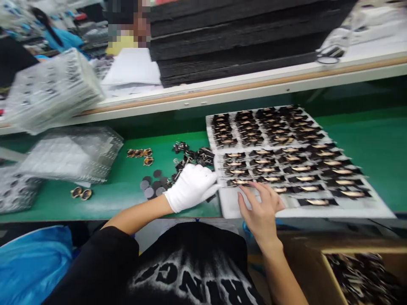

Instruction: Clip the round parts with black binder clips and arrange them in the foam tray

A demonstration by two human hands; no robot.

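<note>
My left hand (194,184), in a white glove, is at the left edge of a white foam board (232,202). Its fingers are curled together, and whatever they hold is hidden. Beside it lies a heap of black binder clips (205,156) with silver handles. My bare right hand (262,203) is over the board's near part, thumb and fingers apart. Its fingertips are by a black clip (238,182) in the nearest row of the left column. Similar black clips with pale tan pieces (300,168) fill the board in rows and columns.
Grey and black discs (149,192) lie left of the clip heap. Tortoiseshell round sunglass fronts (140,153) and another pair (81,193) rest on the green table (117,199). Clear-wrapped trays (76,152) stand left. A shelf (197,99) runs behind; a clip-filled box (365,271) sits lower right.
</note>
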